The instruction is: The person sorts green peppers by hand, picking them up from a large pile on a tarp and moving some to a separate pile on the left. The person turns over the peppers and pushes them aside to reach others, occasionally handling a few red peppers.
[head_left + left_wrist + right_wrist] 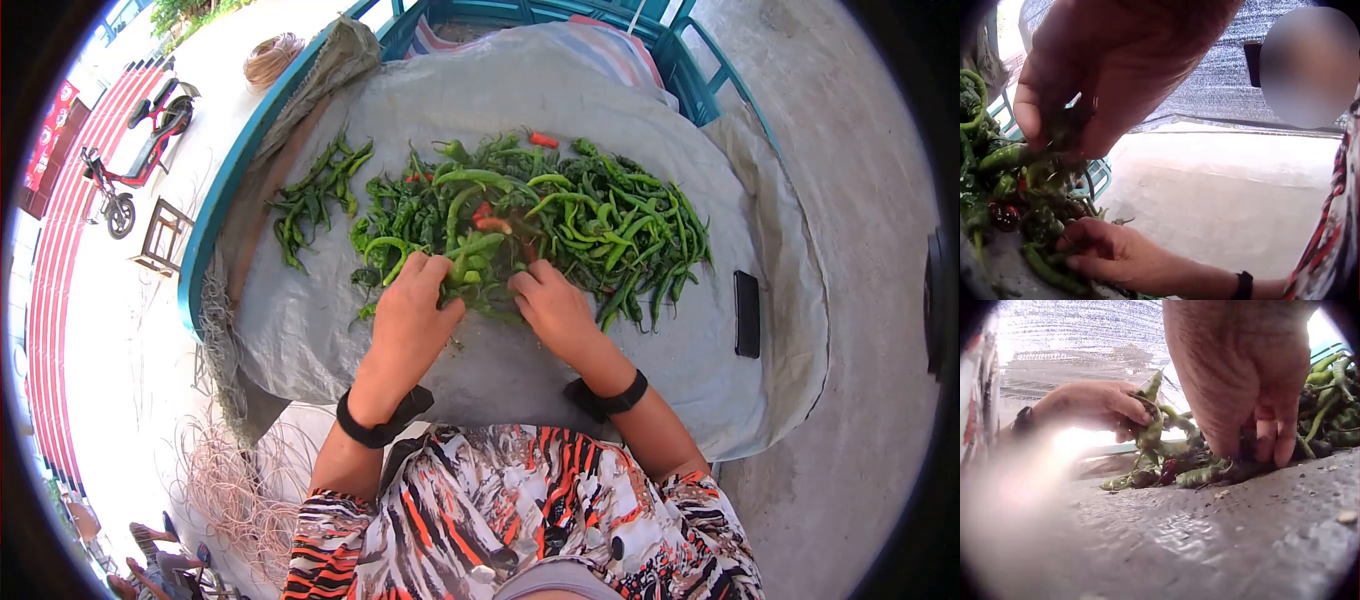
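Green peppers (615,225) lie heaped on a grey sheet (480,375), with a few red ones (485,215) among them. At the near edge of the heap, my left hand (415,305) pinches green peppers; the right wrist view shows its thumb against a light green pepper (1150,434). My right hand (560,310) is just to the right, fingertips low among the peppers. In the left wrist view the right hand (1113,253) has thumb and fingers curled on a green pepper, beside a longer one (1050,272). What lies under the right fingertips is partly hidden.
A smaller bunch of green peppers (320,195) lies left of the heap. A black phone (747,314) rests on the sheet at the right. Teal cart rails (235,170) border the sheet. On the ground at left are a red scooter (145,155) and tangled cord (245,490).
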Demonstrator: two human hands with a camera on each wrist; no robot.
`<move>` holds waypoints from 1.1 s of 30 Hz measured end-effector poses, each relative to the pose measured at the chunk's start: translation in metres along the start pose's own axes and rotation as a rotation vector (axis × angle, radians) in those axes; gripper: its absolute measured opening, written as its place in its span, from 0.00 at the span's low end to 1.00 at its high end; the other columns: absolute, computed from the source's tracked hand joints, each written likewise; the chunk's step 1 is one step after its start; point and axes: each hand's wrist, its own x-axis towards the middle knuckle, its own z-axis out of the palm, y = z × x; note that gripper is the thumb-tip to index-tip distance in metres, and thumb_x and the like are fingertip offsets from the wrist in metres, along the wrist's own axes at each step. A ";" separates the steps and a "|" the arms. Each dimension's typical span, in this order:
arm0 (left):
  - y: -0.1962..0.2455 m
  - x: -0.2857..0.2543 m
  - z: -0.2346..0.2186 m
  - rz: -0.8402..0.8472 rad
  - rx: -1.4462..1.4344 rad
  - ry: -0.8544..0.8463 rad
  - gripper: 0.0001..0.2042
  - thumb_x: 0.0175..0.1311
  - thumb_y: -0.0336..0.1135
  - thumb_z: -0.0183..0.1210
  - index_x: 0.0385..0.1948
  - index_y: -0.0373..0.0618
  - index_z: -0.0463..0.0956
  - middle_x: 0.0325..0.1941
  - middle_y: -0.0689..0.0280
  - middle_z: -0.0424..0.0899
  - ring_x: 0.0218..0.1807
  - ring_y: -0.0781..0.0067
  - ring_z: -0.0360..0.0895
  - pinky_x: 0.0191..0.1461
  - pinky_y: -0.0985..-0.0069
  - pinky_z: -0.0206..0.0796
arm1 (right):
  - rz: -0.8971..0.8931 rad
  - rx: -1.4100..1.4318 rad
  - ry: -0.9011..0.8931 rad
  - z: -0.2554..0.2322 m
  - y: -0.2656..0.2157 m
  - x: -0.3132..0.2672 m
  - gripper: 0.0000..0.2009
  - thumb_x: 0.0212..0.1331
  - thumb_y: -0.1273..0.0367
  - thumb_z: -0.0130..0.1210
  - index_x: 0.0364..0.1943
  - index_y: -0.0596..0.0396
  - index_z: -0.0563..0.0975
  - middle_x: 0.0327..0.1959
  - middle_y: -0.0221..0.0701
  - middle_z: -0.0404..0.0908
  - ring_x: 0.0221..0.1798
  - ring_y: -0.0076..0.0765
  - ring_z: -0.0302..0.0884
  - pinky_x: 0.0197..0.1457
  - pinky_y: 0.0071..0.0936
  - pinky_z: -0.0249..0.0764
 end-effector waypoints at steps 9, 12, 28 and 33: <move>0.032 0.036 -0.038 0.144 -0.195 0.081 0.15 0.53 0.21 0.64 0.43 0.40 0.77 0.37 0.62 0.76 0.34 0.68 0.76 0.38 0.72 0.68 | 0.126 0.258 -0.079 -0.055 -0.020 -0.037 0.08 0.59 0.71 0.58 0.43 0.48 0.79 0.42 0.36 0.77 0.44 0.49 0.79 0.46 0.40 0.76; 0.034 0.058 -0.031 0.203 -0.236 0.081 0.18 0.53 0.22 0.65 0.48 0.43 0.77 0.41 0.61 0.77 0.38 0.66 0.77 0.42 0.72 0.70 | 0.123 0.210 -0.005 -0.089 -0.027 -0.031 0.09 0.58 0.73 0.60 0.43 0.48 0.80 0.41 0.36 0.78 0.44 0.48 0.79 0.46 0.38 0.76; -0.023 -0.012 0.021 0.060 0.414 -0.263 0.32 0.46 0.32 0.71 0.59 0.54 0.72 0.60 0.49 0.71 0.59 0.47 0.74 0.55 0.58 0.74 | -0.109 -0.428 -0.024 -0.019 0.001 0.012 0.27 0.51 0.77 0.57 0.60 0.46 0.73 0.60 0.39 0.73 0.38 0.42 0.82 0.37 0.36 0.78; -0.032 -0.024 0.036 0.061 0.332 -0.207 0.24 0.50 0.27 0.67 0.50 0.52 0.71 0.58 0.50 0.70 0.57 0.46 0.76 0.51 0.57 0.75 | -0.138 -0.250 -0.022 -0.019 0.015 0.019 0.24 0.53 0.78 0.56 0.58 0.49 0.76 0.51 0.35 0.78 0.38 0.40 0.82 0.38 0.35 0.78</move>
